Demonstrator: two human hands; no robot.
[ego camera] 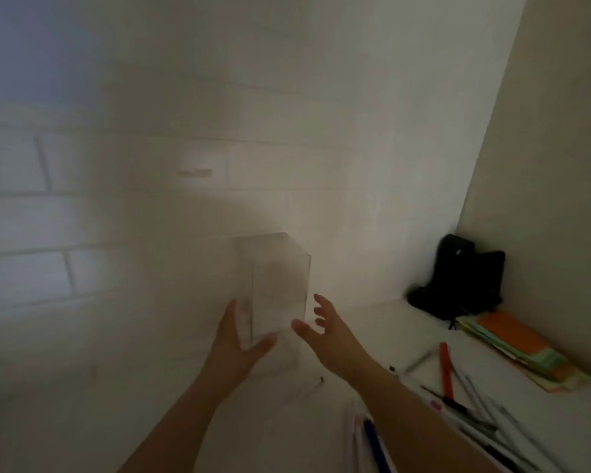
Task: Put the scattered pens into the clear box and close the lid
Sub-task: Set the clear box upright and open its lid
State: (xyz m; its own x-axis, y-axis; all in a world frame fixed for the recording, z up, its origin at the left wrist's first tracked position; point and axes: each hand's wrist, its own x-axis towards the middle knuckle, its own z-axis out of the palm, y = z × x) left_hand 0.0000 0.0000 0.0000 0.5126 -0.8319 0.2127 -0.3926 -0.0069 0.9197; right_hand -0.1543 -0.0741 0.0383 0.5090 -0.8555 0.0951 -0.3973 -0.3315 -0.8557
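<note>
While the picture is dim and blurred, I can make out my two hands raised toward the clear box point(273, 288), which stands tall in front of a pale brick wall point(133, 165). My left hand point(241, 343) is against the box's near left side, palm turned inward, with its fingers point(231, 315) laid up along the left face and the thumb crossing the front corner low down. I cannot tell how firmly it grips, nor whether the box rests on anything. My right hand point(321, 332) is just beside the box's right face, its fingers point(323, 303) spread wide and curled a little, holding nothing; whether the fingertips touch the clear wall is too blurred to say. I cannot tell if the box has its lid on.

Scattered pens point(471, 407) lie on the white desk point(543, 414) at the lower right, well apart from the box. Among them a red pen point(445, 368) points away from me, and a dark blue pen point(376, 445) lies near the bottom edge beside my right forearm. Farther back, a stack of orange and green papers point(522, 349) lies along the side wall, and a black object point(458, 278) sits in the corner behind it.
</note>
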